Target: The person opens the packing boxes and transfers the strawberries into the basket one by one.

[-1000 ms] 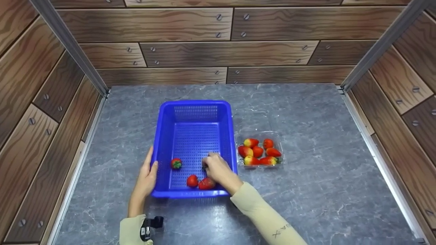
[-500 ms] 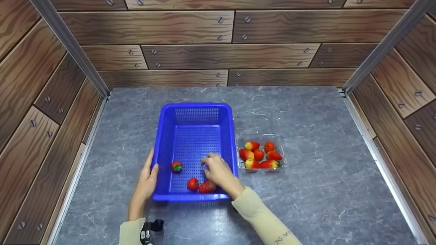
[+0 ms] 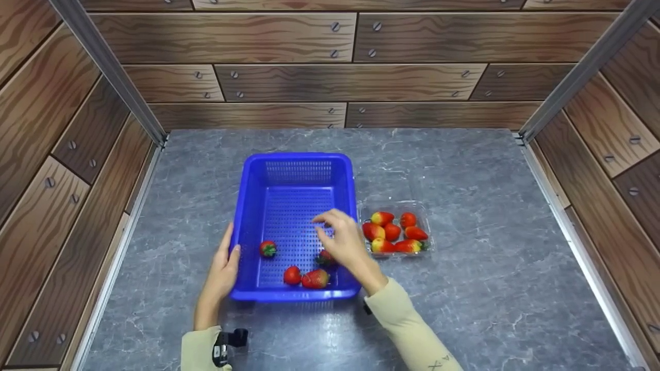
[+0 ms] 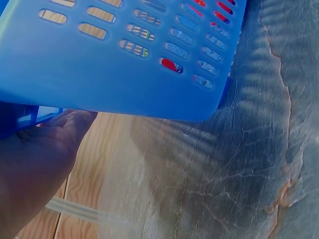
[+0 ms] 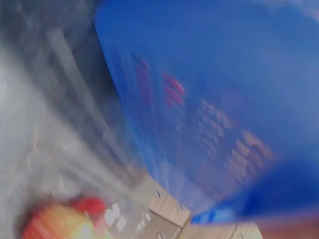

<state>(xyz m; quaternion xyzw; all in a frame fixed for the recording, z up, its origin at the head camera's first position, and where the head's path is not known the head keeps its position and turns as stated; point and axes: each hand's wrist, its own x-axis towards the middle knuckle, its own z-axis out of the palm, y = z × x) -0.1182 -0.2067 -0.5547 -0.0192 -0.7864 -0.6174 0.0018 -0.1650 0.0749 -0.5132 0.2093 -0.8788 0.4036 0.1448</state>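
My left hand (image 3: 223, 270) holds the left rim of a blue plastic basket (image 3: 242, 216); in the left wrist view, that hand (image 4: 55, 149) is at the rim beside the slotted wall (image 4: 124, 74). Over the basket's right side, my right hand (image 3: 345, 242) has its thumb and fingers spread, with nothing between them. Just below it on the basket floor lies a strawberry (image 3: 325, 257), partly hidden by the hand. Closer to the front wall are two more strawberries, a small one (image 3: 292, 275) and a larger one (image 3: 315, 279). Another strawberry (image 3: 267, 249) with green leaves sits toward the left.
Right of the basket stands a clear plastic punnet (image 3: 429, 226), its lid folded back, with several red and yellow strawberries (image 3: 392, 232) inside. The grey marbled table (image 3: 490, 268) is bordered by wood-patterned walls (image 3: 289, 38) behind and on both sides.
My right hand has let go of a strawberry, which now lies on the basket floor, and has lifted up and to the right with fingers spreading. The left hand stays at the rim.
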